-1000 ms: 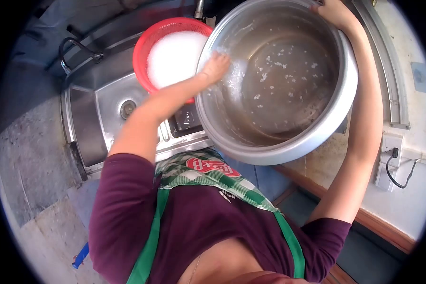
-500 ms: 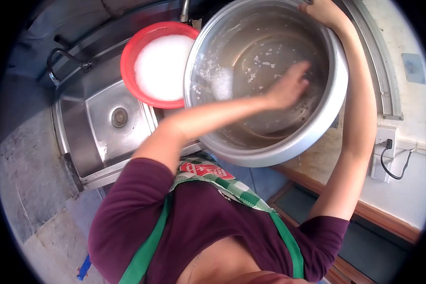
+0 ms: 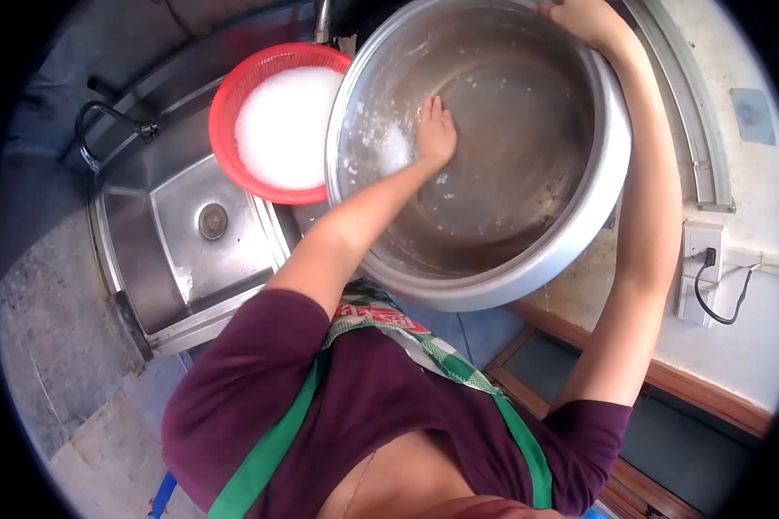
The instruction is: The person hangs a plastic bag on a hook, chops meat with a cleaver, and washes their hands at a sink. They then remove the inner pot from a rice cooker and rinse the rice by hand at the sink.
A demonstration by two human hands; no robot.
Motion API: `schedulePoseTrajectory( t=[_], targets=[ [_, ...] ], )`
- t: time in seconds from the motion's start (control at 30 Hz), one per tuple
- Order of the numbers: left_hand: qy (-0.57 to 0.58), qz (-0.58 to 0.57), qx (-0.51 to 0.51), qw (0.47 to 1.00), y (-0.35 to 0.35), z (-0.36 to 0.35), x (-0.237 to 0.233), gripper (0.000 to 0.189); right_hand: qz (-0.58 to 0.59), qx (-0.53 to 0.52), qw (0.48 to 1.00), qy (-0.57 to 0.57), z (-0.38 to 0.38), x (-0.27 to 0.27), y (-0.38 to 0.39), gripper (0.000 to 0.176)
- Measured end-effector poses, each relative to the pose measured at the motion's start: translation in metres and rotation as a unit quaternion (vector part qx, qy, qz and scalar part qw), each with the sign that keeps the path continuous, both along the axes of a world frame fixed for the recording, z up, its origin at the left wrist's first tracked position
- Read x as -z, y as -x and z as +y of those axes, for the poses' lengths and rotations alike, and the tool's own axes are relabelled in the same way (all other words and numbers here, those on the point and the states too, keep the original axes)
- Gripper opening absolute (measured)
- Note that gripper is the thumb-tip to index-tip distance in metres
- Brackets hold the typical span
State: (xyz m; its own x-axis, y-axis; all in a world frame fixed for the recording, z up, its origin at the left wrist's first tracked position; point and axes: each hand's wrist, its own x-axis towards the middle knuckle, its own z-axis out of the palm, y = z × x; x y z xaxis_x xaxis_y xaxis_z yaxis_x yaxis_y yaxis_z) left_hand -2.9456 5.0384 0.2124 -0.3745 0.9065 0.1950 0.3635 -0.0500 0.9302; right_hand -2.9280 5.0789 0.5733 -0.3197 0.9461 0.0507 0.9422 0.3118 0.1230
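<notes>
A large round metal pot (image 3: 528,112) is tilted toward me, with white clumps and specks stuck to its inner wall. Inside it, my left hand (image 3: 437,134) is against the left part of the interior, fingers extended, beside a white lump (image 3: 395,149). At the top right, my right hand (image 3: 584,19) grips the pot's rim, its fingertips partly cut off by the frame's edge. Left of the pot stands a red colander (image 3: 225,130) holding a white mass (image 3: 286,128), too bright to make out in detail.
A steel sink (image 3: 182,259) with a drain lies at the left, with a curved faucet (image 3: 104,108) behind it. On the right wall is a socket (image 3: 701,251) with a black plug and cable. A wooden-edged counter (image 3: 692,389) runs along the lower right.
My left hand has moved leftward across the pot's inside, from its right part to near the white lump. Fewer white specks show in the pot's middle. My right hand stays on the rim.
</notes>
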Motion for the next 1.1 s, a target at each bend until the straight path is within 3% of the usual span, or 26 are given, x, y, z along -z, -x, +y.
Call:
schedulePoseTrajectory(
  t=[0.03,0.07,0.13,0.2,0.3,0.4,0.47,0.57,0.67,0.77,0.9,1.0,1.1],
  targets=[
    [-0.014,0.020,0.005,1.000,-0.004,-0.008,-0.009,0.046,0.012,0.000,1.000,-0.004,-0.005,-0.003,0.002,0.034],
    [-0.046,-0.028,0.082,0.995,-0.014,-0.011,-0.046,0.046,0.022,0.001,1.000,-0.001,-0.013,-0.006,0.004,0.034],
    [-0.200,-0.102,0.166,0.960,-0.039,-0.020,-0.121,0.046,0.029,0.004,1.000,0.003,0.001,0.002,-0.001,0.034],
    [-0.293,-0.119,0.216,0.924,-0.056,-0.027,-0.164,0.048,0.017,0.006,1.000,-0.003,-0.003,0.003,0.002,0.035],
    [-0.236,0.088,0.197,0.947,-0.056,-0.017,-0.135,0.049,0.017,0.006,1.000,-0.008,-0.004,0.002,-0.004,0.035],
    [-0.131,0.090,0.038,0.987,-0.036,0.026,-0.013,0.045,0.022,0.011,1.000,-0.007,-0.008,0.001,-0.009,0.034],
    [-0.018,0.138,0.118,0.983,0.038,0.005,0.012,0.046,0.020,0.015,0.999,-0.023,-0.010,0.003,-0.009,0.033],
    [0.010,0.106,0.192,0.976,0.061,-0.036,0.017,0.051,0.006,0.005,1.000,-0.015,-0.008,0.001,-0.005,0.032],
    [-0.010,0.038,0.314,0.948,0.045,-0.092,-0.020,0.059,0.011,0.028,1.000,0.002,-0.015,-0.005,0.007,0.034],
    [0.286,-0.050,0.259,0.921,0.042,-0.116,-0.009,0.068,0.005,0.014,1.000,-0.004,-0.010,-0.002,0.005,0.034],
    [0.262,0.090,0.389,0.878,0.068,-0.117,0.009,0.074,-0.008,0.030,1.000,0.001,-0.016,-0.006,0.009,0.033],
    [0.227,0.150,0.391,0.879,0.076,-0.117,0.011,0.071,-0.017,0.020,1.000,-0.016,-0.017,-0.004,0.008,0.032],
    [0.285,0.301,0.441,0.796,0.109,-0.101,-0.015,0.064,-0.028,0.004,1.000,-0.005,-0.030,-0.010,0.012,0.032]
  ],
)
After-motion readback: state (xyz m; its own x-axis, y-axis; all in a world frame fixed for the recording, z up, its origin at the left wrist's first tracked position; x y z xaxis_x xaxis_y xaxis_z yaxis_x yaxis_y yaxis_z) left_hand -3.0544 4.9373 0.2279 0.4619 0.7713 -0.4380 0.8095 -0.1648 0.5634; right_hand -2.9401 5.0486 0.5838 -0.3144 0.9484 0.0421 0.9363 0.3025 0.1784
